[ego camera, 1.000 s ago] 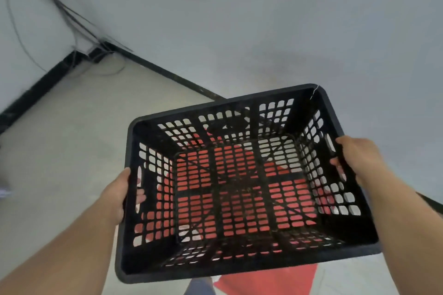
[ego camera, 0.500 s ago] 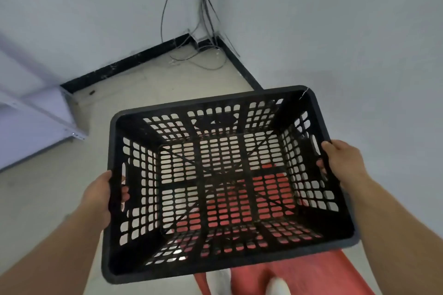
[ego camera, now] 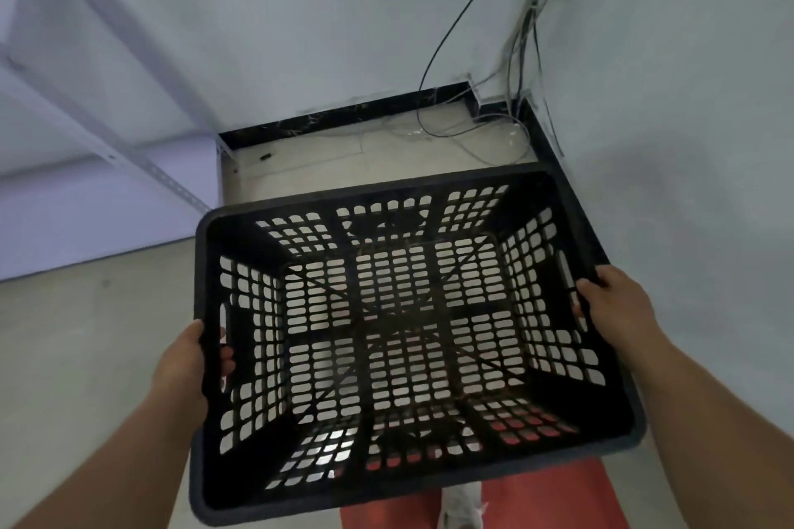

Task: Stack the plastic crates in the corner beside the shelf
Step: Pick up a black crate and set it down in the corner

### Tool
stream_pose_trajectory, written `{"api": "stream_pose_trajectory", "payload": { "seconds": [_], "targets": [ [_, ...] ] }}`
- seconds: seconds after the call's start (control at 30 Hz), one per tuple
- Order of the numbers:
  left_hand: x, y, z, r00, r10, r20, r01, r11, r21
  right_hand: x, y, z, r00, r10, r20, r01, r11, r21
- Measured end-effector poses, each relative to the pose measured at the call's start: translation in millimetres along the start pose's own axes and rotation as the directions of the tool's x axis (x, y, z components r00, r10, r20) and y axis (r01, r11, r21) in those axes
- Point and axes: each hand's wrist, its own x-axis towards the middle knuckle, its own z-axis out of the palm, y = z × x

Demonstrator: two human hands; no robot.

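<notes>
Above the pale floor (ego camera: 86, 356) near the corner, a black perforated plastic crate (ego camera: 412, 477) hangs in the air. Left hand (ego camera: 184, 361) and right hand (ego camera: 614, 301) each grip a side handle slot, beside the grey metal shelf (ego camera: 107, 150).

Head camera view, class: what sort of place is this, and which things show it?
Probably a storeroom or utility room: a metal shelf stands at left, loose cables hang down the bare wall corner, and both hands carry a black plastic crate over a plain floor.
</notes>
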Motion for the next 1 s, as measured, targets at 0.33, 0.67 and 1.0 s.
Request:
{"api": "stream_pose_trajectory", "payload": {
  "seconds": [0.33,0.67,1.0],
  "targets": [
    [83.0,-4.4,64.5,0.999,-0.05,-0.014,0.049,0.995,-0.083,101.1,-34.1,56.7,1.0,0.028,0.009,-0.029,0.991,0.131],
    [154.1,-18.2,97.8,0.999,-0.026,-0.025,0.025,0.999,-0.04,167.8,-13.8,119.4,1.0,0.02,0.022,-0.021,0.996,0.085],
    [183.7,-9.8,120.1,0.99,0.121,-0.068,-0.112,0.985,0.129,197.5,5.9,134.3,0.999,-0.007,-0.037,0.005,0.999,-0.043]
  ]
}}
